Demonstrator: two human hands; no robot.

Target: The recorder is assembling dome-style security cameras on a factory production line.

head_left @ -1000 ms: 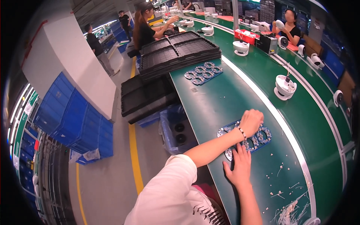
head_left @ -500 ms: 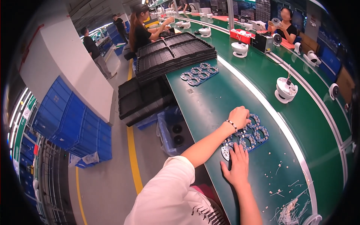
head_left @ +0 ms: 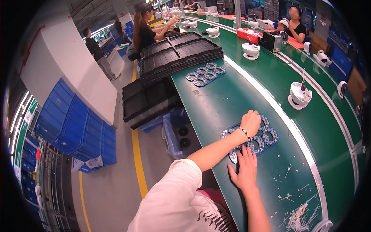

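The blue panel of ring-shaped circuit boards (head_left: pixel 255 137) lies on the green belt (head_left: pixel 232 96) near its left edge, open belt beyond it. The left hand (head_left: pixel 251 123) rests on it with fingers curled together; the right hand (head_left: pixel 244 170) presses its near end, fingers flat and slightly apart. Stacked black trays (head_left: pixel 177 54) sit farther up; blue crates (head_left: pixel 73 123) line the floor's left side.

Stacked black trays (head_left: pixel 179 54) sit at eleven o'clock, a second blue circuit panel (head_left: pixel 205 74) just beside them; blue crates (head_left: pixel 73 125) at nine; white camera housing (head_left: pixel 300 95) at two.
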